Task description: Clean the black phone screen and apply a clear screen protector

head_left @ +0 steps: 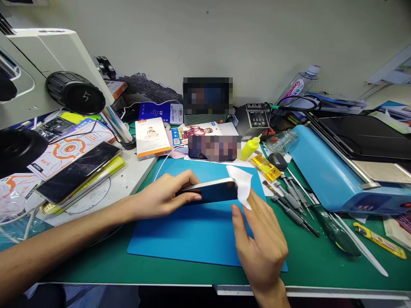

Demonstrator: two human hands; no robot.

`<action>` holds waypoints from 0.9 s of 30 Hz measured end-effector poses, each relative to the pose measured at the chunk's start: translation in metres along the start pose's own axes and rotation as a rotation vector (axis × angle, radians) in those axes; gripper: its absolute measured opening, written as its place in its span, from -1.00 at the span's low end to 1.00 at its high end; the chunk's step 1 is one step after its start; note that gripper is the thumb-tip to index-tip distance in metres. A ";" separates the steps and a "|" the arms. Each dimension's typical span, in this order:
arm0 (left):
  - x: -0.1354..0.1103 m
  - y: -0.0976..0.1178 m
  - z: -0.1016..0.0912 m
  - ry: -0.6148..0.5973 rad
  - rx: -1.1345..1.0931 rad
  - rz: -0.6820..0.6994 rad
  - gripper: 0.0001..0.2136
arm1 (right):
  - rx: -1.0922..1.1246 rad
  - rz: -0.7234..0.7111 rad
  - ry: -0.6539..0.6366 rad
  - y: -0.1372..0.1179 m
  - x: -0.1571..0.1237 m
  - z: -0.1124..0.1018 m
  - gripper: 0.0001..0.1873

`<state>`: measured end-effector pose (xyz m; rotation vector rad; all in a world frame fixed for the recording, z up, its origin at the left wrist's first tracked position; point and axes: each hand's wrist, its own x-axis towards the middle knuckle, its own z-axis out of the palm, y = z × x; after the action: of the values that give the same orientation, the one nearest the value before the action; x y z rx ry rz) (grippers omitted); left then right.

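My left hand [173, 192] grips a smartphone [215, 192] by its left end, thumb on the dark screen and fingers over the back. The phone is tilted on its long side above the blue mat [192, 235], its light metal edge facing up. At its right end, a white wipe [242, 184] drapes over the corner. My right hand [261, 239] has its fingers at the wipe, partly hidden by it, pressing it to the phone's end. The right thumb stands apart from the fingers, below the phone.
A microscope [77, 90] stands at left, near another phone [80, 171]. Behind the mat are a white box [152, 137], a blurred phone [212, 148] and a yellow bottle [250, 147]. Screwdrivers [293, 209], a green-handled tool [335, 229], a yellow cutter [380, 240] and a blue machine [337, 179] lie right.
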<state>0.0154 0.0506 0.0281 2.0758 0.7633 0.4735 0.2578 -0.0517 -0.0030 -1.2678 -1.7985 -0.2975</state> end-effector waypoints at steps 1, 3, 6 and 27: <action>0.000 0.000 0.000 -0.001 -0.008 -0.004 -0.77 | 0.006 0.018 0.015 0.001 -0.001 -0.001 -0.39; 0.000 0.001 0.000 -0.006 -0.029 -0.010 -0.77 | 0.013 0.057 0.048 0.002 -0.004 -0.003 -0.49; 0.000 0.002 0.001 0.000 -0.092 -0.026 -0.77 | 0.017 0.100 0.065 0.001 -0.008 -0.004 -0.50; 0.008 0.006 -0.003 -0.011 -0.951 -0.491 -0.53 | 0.175 0.052 -0.259 -0.002 -0.006 -0.003 -0.26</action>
<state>0.0216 0.0553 0.0356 0.9711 0.7949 0.4252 0.2588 -0.0583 -0.0052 -1.2704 -1.9565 0.0567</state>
